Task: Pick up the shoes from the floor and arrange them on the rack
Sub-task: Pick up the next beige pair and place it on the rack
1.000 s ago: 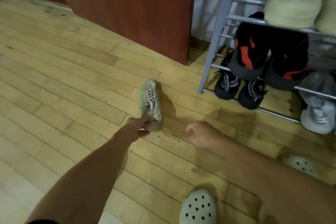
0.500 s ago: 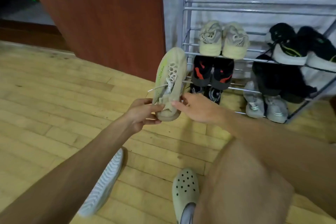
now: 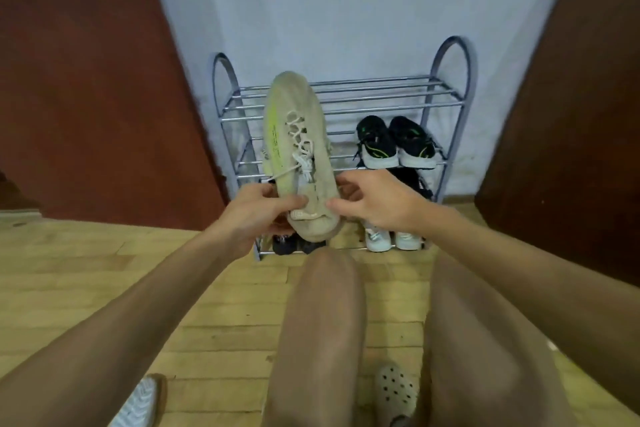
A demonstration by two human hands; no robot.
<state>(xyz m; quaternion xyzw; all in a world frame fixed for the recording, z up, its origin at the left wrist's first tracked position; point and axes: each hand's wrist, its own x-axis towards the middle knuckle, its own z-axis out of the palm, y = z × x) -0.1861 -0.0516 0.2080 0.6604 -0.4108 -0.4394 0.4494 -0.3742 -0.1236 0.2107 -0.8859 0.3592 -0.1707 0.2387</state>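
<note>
I hold the beige shoe point(image 3: 298, 149) up in front of the left half of the rack point(image 3: 381, 94), toe pointing away. Left hand point(image 3: 256, 210) grips the heel, thumb on top; right hand point(image 3: 375, 199) pinches the heel collar. Black pair point(image 3: 394, 142) sits on the second shelf, right side; white pair point(image 3: 388, 239) sits at the bottom.

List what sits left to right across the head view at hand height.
Red-brown wooden panel → left hand → beige knit sneaker with a neon-yellow stripe, held at its heel end → right hand → dark brown wooden panel. The grey metal rack behind overlaps these, so it is left out.
</note>
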